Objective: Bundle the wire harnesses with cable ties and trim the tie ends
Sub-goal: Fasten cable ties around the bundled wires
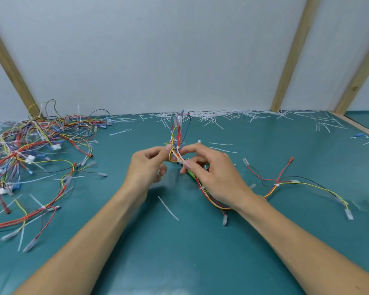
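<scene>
A wire harness (274, 187) of red, yellow, orange and black wires runs from the mat's right side up between both hands, its free ends standing upright at the centre. My left hand (148, 167) pinches the wires with thumb and fingers just left of a white cable tie (180, 155). My right hand (213, 175) pinches the tie's tail against the bundle; a green-handled tool (190, 173) peeks out under its palm. Another tie (277, 185) binds the harness farther right.
A big tangle of harnesses (30, 150) fills the left of the teal mat (200, 241). Cut tie ends (222, 117) litter the back edge by the white wall. A loose white tie (168, 208) lies between my forearms. Wooden struts (290, 60) stand at the back.
</scene>
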